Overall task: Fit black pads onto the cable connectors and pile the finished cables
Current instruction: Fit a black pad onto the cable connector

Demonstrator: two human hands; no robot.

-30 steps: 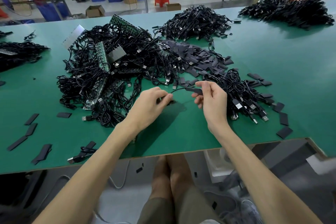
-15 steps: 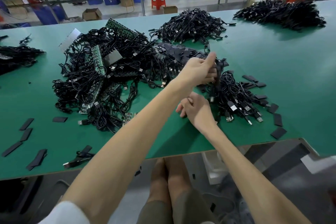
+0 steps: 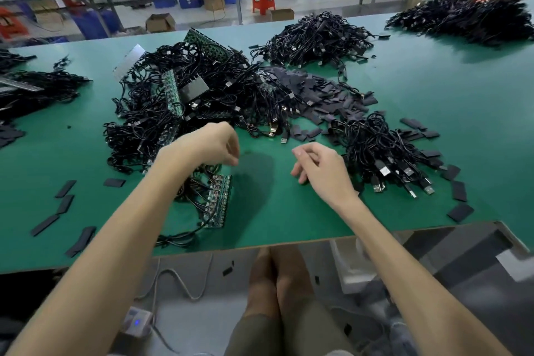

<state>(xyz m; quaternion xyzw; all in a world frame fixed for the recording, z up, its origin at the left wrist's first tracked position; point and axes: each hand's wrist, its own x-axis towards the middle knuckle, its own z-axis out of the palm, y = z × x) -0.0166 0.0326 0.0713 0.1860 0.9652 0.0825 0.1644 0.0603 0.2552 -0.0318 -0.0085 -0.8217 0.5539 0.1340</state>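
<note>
A big tangle of black cables [image 3: 161, 124] mixed with green connector strips lies centre left on the green table [image 3: 289, 217]. Behind it spreads a heap of flat black pads [image 3: 320, 92]. A smaller pile of cables with USB plugs [image 3: 384, 153] sits to the right. My left hand [image 3: 208, 144] hovers over the near edge of the tangle, above a green strip of connectors [image 3: 221, 196], fingers loosely curled, nothing seen in them. My right hand [image 3: 320, 167] floats just left of the smaller pile, fingers loosely curled and holding nothing.
Loose pads lie at the near left [image 3: 63, 202] and near right [image 3: 459, 191]. More cable heaps sit at the back centre [image 3: 315, 37], back right [image 3: 468, 20] and far left [image 3: 37, 89]. The table's front edge runs just below my wrists.
My left hand, which reached across to the right-hand pile with the cable, has swung back over the left tangle without it. My right hand has stayed near the pile, holding nothing.
</note>
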